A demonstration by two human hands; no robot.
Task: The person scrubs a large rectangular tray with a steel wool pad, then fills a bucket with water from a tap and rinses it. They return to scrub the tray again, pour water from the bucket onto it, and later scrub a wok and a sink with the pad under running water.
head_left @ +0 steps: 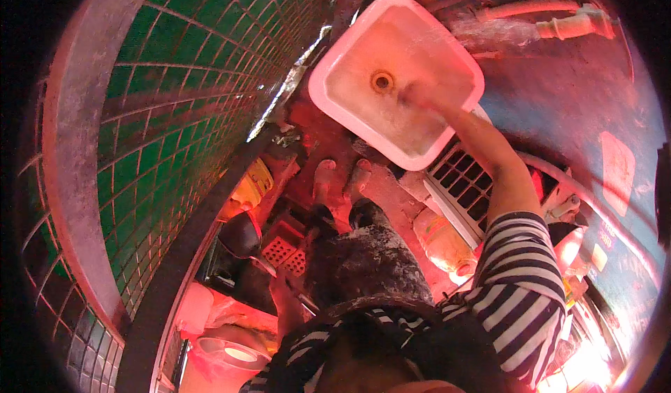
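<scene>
Far ahead, my right hand (418, 98) presses inside the white basin (349, 44), fingers blurred, spread untellable; green tiled wall (189, 78) left.

A single wide fisheye on my head looks almost straight down my own body, so my striped sleeves and dusty trousers fill the lower middle and my feet (341, 178) stand near the centre. The view sits close over my right hand (418, 98), stretched forward into the white basin (419, 157) at the top, while my left hand (281, 289) hangs low beside my leg. Straight lines bow toward the dark round rim, where the green tiled wall (182, 78) curves up the left side; there is no second view to overlap with.
</scene>
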